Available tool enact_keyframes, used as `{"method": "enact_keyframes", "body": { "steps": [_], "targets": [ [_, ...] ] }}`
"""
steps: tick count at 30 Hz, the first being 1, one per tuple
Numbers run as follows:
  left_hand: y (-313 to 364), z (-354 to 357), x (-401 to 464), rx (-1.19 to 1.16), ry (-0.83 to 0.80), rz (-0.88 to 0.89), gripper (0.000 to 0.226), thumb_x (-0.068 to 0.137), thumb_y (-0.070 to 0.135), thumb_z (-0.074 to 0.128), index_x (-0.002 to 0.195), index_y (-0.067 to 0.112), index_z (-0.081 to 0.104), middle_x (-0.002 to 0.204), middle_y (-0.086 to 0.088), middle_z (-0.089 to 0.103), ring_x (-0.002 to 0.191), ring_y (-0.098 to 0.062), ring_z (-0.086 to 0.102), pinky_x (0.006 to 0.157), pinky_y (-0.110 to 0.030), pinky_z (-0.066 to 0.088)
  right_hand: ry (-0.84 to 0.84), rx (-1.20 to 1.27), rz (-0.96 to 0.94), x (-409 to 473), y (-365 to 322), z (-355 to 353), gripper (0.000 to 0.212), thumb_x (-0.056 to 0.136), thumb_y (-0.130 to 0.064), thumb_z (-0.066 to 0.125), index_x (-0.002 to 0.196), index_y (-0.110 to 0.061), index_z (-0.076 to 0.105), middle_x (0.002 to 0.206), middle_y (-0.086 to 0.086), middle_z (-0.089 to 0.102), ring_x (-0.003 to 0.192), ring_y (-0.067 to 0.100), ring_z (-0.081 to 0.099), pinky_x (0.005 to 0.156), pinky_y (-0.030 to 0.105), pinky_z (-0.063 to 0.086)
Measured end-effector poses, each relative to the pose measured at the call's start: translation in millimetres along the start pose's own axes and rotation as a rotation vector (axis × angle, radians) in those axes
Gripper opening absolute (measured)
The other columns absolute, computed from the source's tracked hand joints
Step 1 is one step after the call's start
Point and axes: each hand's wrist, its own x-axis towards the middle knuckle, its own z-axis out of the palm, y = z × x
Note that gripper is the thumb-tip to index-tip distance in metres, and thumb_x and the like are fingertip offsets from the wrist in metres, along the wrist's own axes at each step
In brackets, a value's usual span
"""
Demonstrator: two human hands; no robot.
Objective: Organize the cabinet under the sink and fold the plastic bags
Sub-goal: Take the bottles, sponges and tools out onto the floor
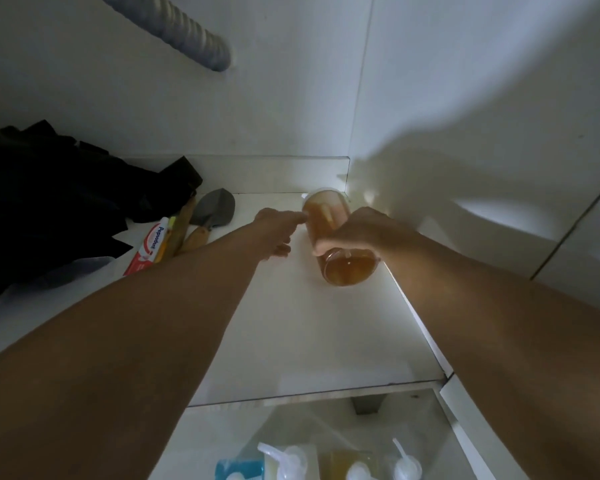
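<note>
Inside the white cabinet (309,323), near the back right corner, my right hand (357,230) grips a clear bottle of amber liquid (349,270), tilted with its base toward me. A second amber container (326,209) stands just behind it by the back wall. My left hand (278,230) reaches in beside it, one finger stretched out and touching that rear container. A heap of black plastic bags (49,202) lies at the left of the cabinet floor.
Beside the bags lie a red and white toothpaste tube (149,249), a grey trowel with a wooden handle (212,211) and other wooden handles. A corrugated grey drain hose (187,29) hangs overhead. Several pump bottles (291,462) stand on the floor below the cabinet's front edge.
</note>
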Motion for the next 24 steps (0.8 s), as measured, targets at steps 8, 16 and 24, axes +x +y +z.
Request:
{"method": "enact_keyframes", "body": {
  "steps": [8,16,24],
  "targets": [
    [8.6,20.2,-2.6,-0.225,-0.163,-0.101,0.047,0.076,0.039,0.079,0.107,0.009,0.059,0.109,-0.014,0.064,0.092,-0.028,0.065,0.06,-0.04,0.056,-0.243,0.22,-0.059,-31.3,11.5,1.7,0.035,0.069,-0.037,0.082,0.079,-0.02,0.053,0.086,0.001,0.059,0.072,0.013,0.055,0.076,0.031,0.051],
    [15.4,17.8,-44.8,-0.292,-0.12,-0.069,0.065,0.063,0.033,0.085,0.118,0.011,0.056,0.113,-0.012,0.062,0.096,-0.029,0.063,0.063,-0.039,0.056,-0.08,0.363,-0.073,-70.2,23.5,18.2,0.062,0.057,-0.052,0.085,0.101,-0.022,0.053,0.09,-0.006,0.061,0.08,0.01,0.06,0.072,0.026,0.05],
    [39.5,7.3,-138.7,-0.125,-0.194,0.056,0.073,0.062,0.026,0.087,0.125,0.012,0.054,0.111,-0.011,0.062,0.096,-0.029,0.065,0.084,-0.049,0.056,-0.018,0.544,-0.03,-151.5,39.5,18.0,0.095,0.054,-0.037,0.087,0.131,-0.017,0.036,0.101,-0.003,0.054,0.086,0.012,0.056,0.062,0.025,0.043]
  ]
}}
